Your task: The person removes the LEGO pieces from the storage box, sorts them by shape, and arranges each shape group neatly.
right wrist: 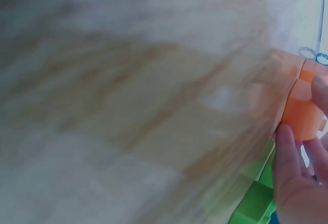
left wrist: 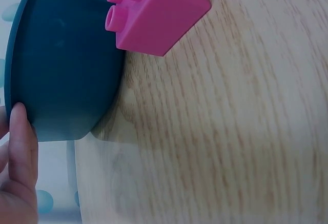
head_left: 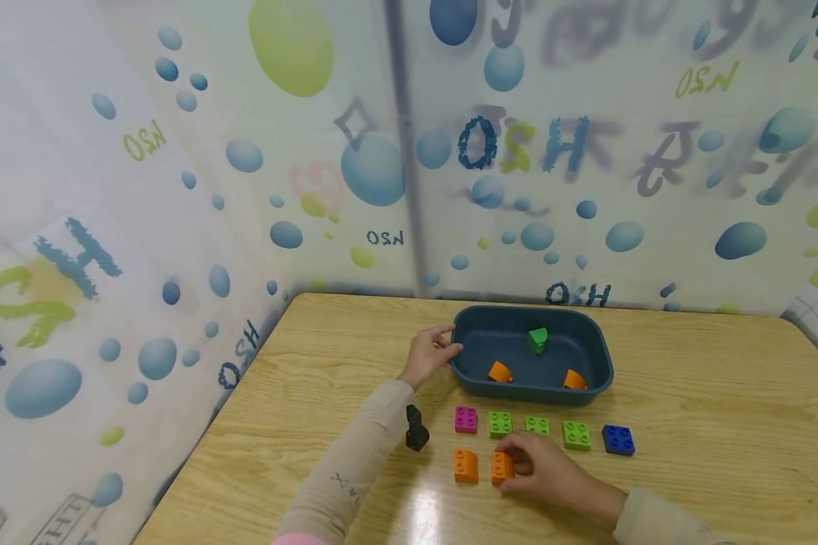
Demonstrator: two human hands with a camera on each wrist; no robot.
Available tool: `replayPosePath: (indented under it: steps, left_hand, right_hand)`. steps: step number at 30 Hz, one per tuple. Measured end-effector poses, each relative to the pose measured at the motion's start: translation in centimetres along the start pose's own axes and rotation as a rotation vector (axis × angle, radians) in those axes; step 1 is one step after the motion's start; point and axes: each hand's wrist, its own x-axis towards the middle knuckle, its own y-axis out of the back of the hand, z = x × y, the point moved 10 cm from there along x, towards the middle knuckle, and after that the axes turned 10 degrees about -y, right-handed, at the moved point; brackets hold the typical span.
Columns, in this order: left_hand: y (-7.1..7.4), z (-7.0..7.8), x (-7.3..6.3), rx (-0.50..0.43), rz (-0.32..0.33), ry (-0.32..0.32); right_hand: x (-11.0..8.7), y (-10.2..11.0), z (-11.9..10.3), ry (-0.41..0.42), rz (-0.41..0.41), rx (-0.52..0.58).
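At the left end of a dark blue plastic tub (head_left: 532, 393), my left hand (head_left: 428, 354) holds the rim; the left wrist view shows a digit (left wrist: 19, 142) along the tub's outer wall. My right hand (head_left: 545, 471) pinches an orange curved building block (head_left: 501, 468) between thumb and fingers, low over the table. Beside that block on the left stands another orange curved block (head_left: 466, 466). Inside the tub lie a green block (head_left: 538, 340) and two orange pieces, one to the left (head_left: 499, 372) and one to the right (head_left: 574, 380).
Between the tub and the orange blocks runs a row: a pink block (head_left: 466, 419), several lime green blocks (head_left: 576, 435) and a dark blue block (head_left: 618, 440). A black piece (head_left: 416, 428) sits by the left forearm. Behind the wooden table (head_left: 709, 378) hangs a printed curtain (head_left: 559, 189).
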Motion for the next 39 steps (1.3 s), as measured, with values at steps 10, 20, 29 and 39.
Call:
replayPosePath:
  steps: [10, 20, 29, 39]
  left_hand:
    - [0.01, 0.0, 0.08, 0.002, 0.001, -0.005]
    - [-0.04, 0.27, 0.02, -0.014, 0.0, -0.014]
    - [0.02, 0.32, -0.04, 0.0, 0.0, -0.01]
    - [0.06, 0.28, 0.02, 0.01, 0.006, -0.006]
  right_hand:
    - [-0.3, -0.11, -0.15, 0.031, -0.019, -0.017]
    - [-0.39, -0.13, -0.36, 0.039, -0.002, -0.054]
    - [-0.49, -0.21, -0.58, 0.056, 0.003, -0.074]
    - [-0.55, -0.16, -0.81, 0.053, 0.008, -0.138]
